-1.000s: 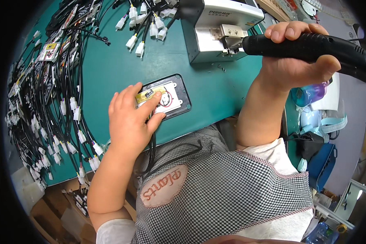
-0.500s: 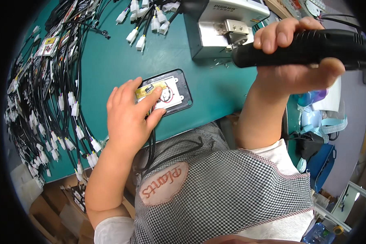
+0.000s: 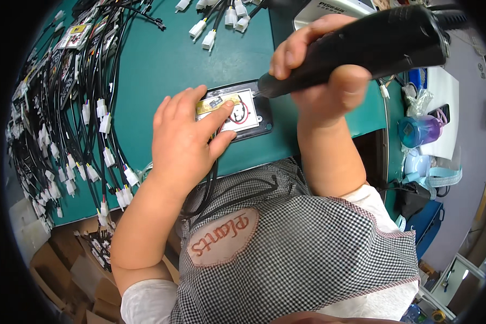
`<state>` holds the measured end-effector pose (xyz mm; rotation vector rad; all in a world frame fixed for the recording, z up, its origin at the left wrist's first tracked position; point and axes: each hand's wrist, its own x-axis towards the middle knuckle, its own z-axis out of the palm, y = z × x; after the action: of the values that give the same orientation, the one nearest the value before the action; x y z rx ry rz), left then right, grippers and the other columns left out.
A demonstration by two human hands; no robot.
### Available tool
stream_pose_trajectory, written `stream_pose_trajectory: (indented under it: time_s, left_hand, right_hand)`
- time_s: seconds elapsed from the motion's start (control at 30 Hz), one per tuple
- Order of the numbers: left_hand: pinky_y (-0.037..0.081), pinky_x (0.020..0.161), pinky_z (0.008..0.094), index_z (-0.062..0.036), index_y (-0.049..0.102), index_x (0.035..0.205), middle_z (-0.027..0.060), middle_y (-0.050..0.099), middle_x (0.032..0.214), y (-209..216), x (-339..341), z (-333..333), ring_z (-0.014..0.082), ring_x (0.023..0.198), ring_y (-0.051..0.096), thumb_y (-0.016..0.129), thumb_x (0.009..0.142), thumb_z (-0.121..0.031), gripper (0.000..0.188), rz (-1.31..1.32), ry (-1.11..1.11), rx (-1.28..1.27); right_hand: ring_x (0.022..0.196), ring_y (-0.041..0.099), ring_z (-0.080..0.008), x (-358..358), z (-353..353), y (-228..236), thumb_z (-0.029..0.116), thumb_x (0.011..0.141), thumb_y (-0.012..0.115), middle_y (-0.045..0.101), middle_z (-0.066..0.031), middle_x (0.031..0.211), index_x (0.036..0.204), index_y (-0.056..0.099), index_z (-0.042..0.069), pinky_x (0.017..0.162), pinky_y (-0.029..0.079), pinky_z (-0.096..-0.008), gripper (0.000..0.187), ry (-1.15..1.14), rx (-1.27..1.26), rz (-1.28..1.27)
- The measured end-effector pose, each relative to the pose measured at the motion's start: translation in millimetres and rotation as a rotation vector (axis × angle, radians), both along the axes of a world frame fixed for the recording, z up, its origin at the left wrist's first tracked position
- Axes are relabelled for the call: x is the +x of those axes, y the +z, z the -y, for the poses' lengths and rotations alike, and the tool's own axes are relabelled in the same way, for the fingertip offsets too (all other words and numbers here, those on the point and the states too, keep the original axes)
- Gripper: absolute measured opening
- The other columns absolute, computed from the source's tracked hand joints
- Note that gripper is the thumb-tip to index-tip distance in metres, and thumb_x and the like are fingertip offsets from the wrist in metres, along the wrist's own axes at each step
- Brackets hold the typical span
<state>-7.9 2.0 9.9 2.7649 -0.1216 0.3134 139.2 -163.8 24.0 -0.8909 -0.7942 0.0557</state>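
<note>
On the table, a shallow black case (image 3: 262, 129) holds a white plate with a yellow label and a loop of thin red and black wires. My left hand (image 3: 186, 137) grips the left end of this case. Its index finger presses on the label and its thumb lies by the near edge; the other fingers hide that end. My right hand (image 3: 329, 81) is closed around a black electric screwdriver (image 3: 356, 51), held tilted with a cord at its rear. The screwdriver's tip reaches the plate's far right corner, where a screw mount sits. Black cables run from under my left hand toward my lap.
Bundles of black cables with white connectors (image 3: 105, 123) cover the table's left side. More connectors (image 3: 209, 39) lie at the back. A grey and white machine (image 3: 329, 8) stands behind the screwdriver. At the right are a blue-purple bottle (image 3: 416, 131) and a white sheet (image 3: 445, 108).
My right hand has brought the screwdriver down and left, from above the table to the plate's corner. My left hand stays on the case. The whole view has shifted slightly.
</note>
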Motion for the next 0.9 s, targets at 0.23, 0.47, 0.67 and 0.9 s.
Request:
stream_pose_trajectory:
  time_s: [0.23,0.47,0.67,0.9]
  left_hand:
    - [0.039,0.101,0.0517,-0.0209,0.069,0.113,0.0165,0.056,0.125,3,1,3,0.0351,0.114,0.053,0.08,0.067,-0.028,0.047,0.014,-0.007,0.017]
    - [0.038,0.101,0.0521,-0.0202,0.069,0.113,0.0165,0.056,0.126,3,2,5,0.0356,0.115,0.053,0.079,0.068,-0.028,0.047,-0.007,-0.003,0.013]
    - [0.037,0.101,0.0499,-0.019,0.069,0.114,0.0166,0.056,0.126,2,1,2,0.0352,0.116,0.052,0.079,0.067,-0.027,0.048,0.002,-0.016,0.034]
    - [0.037,0.102,0.0489,-0.0182,0.069,0.114,0.0174,0.056,0.126,2,1,1,0.0353,0.116,0.052,0.08,0.067,-0.025,0.049,0.008,-0.027,0.031]
  right_hand:
    - [0.058,0.056,-0.0227,-4,-3,8,0.052,0.077,0.075,0.057,-0.0142,0.074,0.115,0.048,-0.002,0.051,0.049,-0.0341,0.071,0.145,-0.107,0.084]
    - [0.054,0.055,-0.0229,-4,10,22,0.067,0.075,0.065,0.056,-0.0105,0.071,0.111,0.052,0.005,0.053,0.049,-0.0358,0.072,-0.212,-0.174,-0.044]
    - [0.061,0.06,-0.0223,45,93,73,0.083,0.075,0.048,0.06,-0.0072,0.075,0.103,0.064,0.012,0.058,0.052,-0.0373,0.078,-0.288,0.079,0.182]
    - [0.059,0.06,-0.0234,62,92,55,0.077,0.079,0.05,0.061,-0.0088,0.073,0.101,0.062,0.01,0.057,0.052,-0.0377,0.072,-0.399,0.076,0.163]
